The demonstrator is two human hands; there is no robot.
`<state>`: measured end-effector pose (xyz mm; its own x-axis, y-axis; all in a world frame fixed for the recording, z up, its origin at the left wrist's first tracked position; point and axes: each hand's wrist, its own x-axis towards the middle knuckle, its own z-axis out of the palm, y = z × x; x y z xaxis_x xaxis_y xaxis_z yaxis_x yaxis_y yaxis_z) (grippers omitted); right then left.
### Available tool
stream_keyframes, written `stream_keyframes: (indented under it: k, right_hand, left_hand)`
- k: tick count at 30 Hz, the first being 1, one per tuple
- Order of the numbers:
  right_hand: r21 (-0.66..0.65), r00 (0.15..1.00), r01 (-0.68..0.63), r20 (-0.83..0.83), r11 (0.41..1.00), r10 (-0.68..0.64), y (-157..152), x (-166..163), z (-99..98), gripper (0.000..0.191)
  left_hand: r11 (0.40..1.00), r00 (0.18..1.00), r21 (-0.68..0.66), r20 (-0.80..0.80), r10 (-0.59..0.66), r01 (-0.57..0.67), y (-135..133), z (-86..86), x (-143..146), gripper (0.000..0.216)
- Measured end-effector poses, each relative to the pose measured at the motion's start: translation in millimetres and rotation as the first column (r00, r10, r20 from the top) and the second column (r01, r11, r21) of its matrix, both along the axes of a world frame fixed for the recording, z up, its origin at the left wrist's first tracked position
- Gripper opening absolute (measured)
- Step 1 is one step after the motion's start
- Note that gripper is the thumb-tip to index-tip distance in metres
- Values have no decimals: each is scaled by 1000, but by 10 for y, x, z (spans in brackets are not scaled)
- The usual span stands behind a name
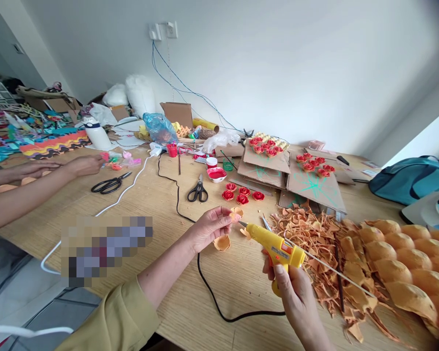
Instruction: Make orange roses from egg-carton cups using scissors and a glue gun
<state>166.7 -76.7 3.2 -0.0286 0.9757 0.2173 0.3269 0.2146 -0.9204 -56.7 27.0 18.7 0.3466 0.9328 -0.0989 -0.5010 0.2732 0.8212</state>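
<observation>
Pinched in the fingers of my left hand [209,229] is a small orange egg-carton cup piece [237,213]. A yellow glue gun [272,241] is gripped in my right hand [296,290], its nozzle pointing left at the piece; I cannot tell whether they touch. The glue gun has a long glue stick [336,273] sticking out behind and a black cord [215,304] curving over the table. Another cut orange cup [222,243] lies on the table just below my left hand. Several red roses [243,195] sit in a group beyond my hands.
Orange carton scraps [296,229] and stacked egg trays [398,253] lie to the right. Black scissors [198,190] and a dish of red paint [216,174] stand ahead. Cardboard sheets [314,187] carry more red roses. Another person's hands [84,165] work at left, near black-handled shears [109,184] and a white cord [131,185].
</observation>
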Motion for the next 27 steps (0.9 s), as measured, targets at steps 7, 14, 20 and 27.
stream_keyframes:
  k: [7, 14, 20, 27]
  right_hand:
    - [0, 1000, -13, 27, 1000, 13, 5, -2, -12, 45]
    - [21, 1000, 18, -7, 1000, -18, -8, -8, 27, 46]
    - [24, 999, 3, -37, 1000, -2, 4, -24, 72, 47]
    - [18, 1000, 13, -2, 1000, -13, 38, -2, 32, 47]
  left_hand:
    - [1000, 1000, 18, 13, 3, -3, 2, 4, 0, 39]
    - [1000, 999, 14, -39, -19, 20, -20, 31, 2, 42]
    - [1000, 999, 7, -52, -16, 16, -26, 31, 4, 42]
    - [996, 997, 43, -10, -83, 83, -8, 11, -39, 32]
